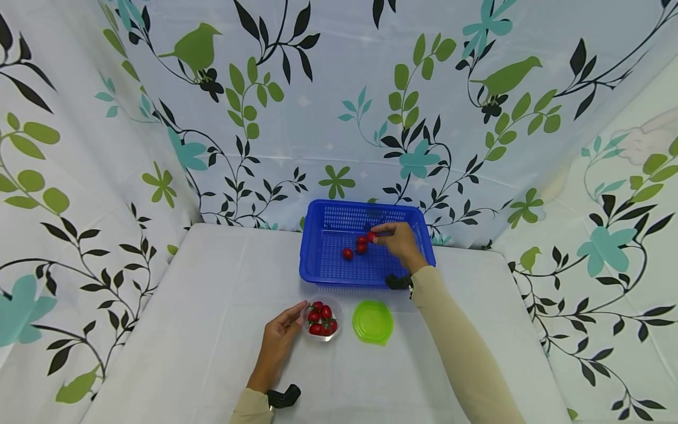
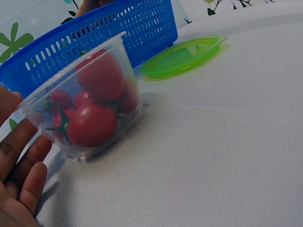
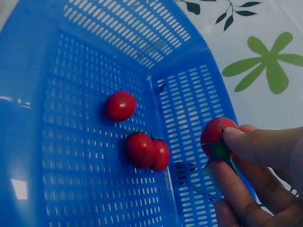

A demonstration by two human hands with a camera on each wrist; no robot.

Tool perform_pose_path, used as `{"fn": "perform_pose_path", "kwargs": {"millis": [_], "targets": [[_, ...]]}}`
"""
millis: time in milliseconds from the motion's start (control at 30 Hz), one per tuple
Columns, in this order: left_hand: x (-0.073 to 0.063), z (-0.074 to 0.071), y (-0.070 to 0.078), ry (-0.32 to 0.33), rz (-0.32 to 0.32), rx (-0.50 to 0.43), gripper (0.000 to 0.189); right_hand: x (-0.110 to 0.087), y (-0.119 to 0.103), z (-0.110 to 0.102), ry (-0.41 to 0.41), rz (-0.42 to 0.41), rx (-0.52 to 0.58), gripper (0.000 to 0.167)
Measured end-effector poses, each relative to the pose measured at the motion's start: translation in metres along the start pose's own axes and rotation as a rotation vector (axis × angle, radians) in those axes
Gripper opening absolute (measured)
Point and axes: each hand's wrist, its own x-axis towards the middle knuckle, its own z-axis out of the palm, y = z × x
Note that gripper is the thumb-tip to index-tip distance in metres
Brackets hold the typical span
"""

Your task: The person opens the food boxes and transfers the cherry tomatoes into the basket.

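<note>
My right hand pinches a cherry tomato by its green-stemmed end, held above the blue basket. Below it, 3 other cherry tomatoes lie on the basket floor, one apart and a pair side by side. On the table, a clear plastic tub holds several cherry tomatoes, some with green stems. My left hand rests at the tub's left side, its fingertips touching near the rim and the other fingers loosely extended.
A bright green lid lies flat to the right of the tub, in front of the basket. White cloth covers the table. Behind and at both sides hang curtains printed with leaves and birds.
</note>
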Motion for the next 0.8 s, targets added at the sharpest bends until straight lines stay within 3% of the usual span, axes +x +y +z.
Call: {"fn": "perform_pose_path", "kwargs": {"millis": [400,800], "targets": [[0.0,-0.001,0.0,0.001,-0.012,0.006,0.038,0.015,0.004,0.001,-0.023,0.071,-0.061,0.031],[0.001,-0.003,-0.003,0.003,-0.014,0.008,0.037,0.027,0.013,-0.001,-0.019,0.07,-0.108,0.031]]}}
